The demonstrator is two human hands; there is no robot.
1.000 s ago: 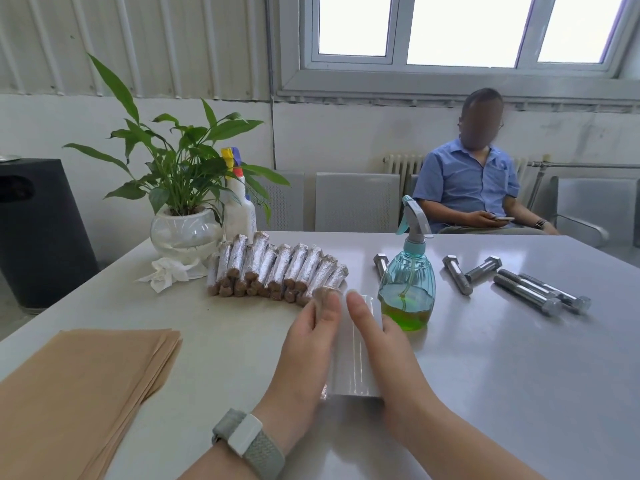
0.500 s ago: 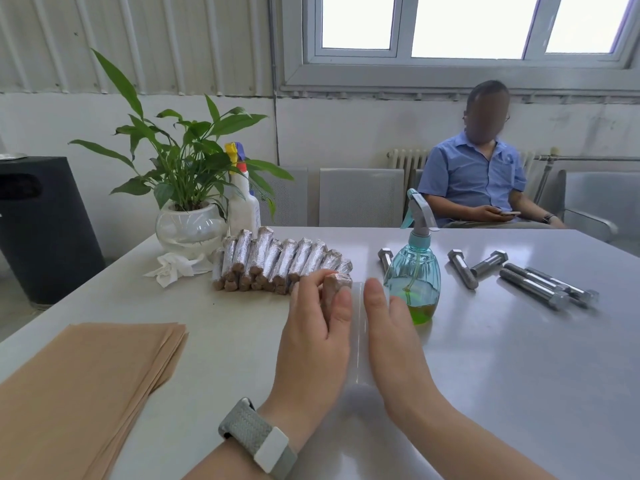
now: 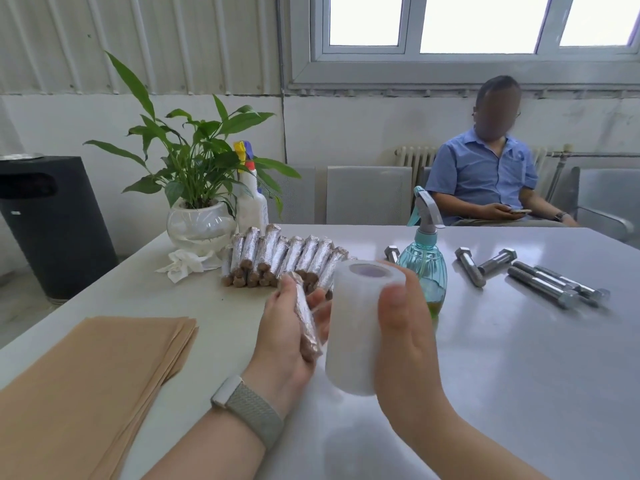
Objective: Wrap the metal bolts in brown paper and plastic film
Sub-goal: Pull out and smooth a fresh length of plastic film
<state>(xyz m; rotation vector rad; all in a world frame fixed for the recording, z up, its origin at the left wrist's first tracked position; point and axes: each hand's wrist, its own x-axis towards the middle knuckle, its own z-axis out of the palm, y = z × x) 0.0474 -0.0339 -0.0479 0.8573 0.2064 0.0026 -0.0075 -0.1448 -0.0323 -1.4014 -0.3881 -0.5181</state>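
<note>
Two hands meet above the grey table (image 3: pixel 485 358), and we have something in each. Our left hand (image 3: pixel 287 337) lies palm-up with the fingers curled loosely round a wrapped bolt (image 3: pixel 304 323), a brown-paper bundle under shiny film that runs from the fingertips down toward the heel of the palm. Our right hand (image 3: pixel 401 337) grips the roll of plastic film (image 3: pixel 356 327) upright and lifted off the tabletop, thumb across its near side, the other fingers round the back where we cannot see them. A thin strand of film seems to stretch between roll and bolt, though it is too faint to be sure. A grey woven band (image 3: pixel 249 410) sits on the left wrist.

Just behind our hands lies a row of finished wrapped bolts (image 3: pixel 277 258), side by side, brown ends toward us. Right of the roll stands a teal spray bottle (image 3: pixel 424 261) with green liquid at the bottom, and a bare bolt (image 3: pixel 392 252) shows just beside it. Farther right, several more unwrapped metal bolts (image 3: pixel 543 282) lie loose on the table. At the near left edge is a stack of brown paper (image 3: pixel 86 386).

At the far left corner we see a potted plant (image 3: pixel 197 174) in a white bowl, a crumpled tissue (image 3: pixel 187 265) at its foot, and a white spray bottle (image 3: pixel 252 202) next to it. Beyond the table a person in a blue shirt (image 3: pixel 485 174) sits holding a phone; a black bin (image 3: pixel 45 223) stands off to the left.
</note>
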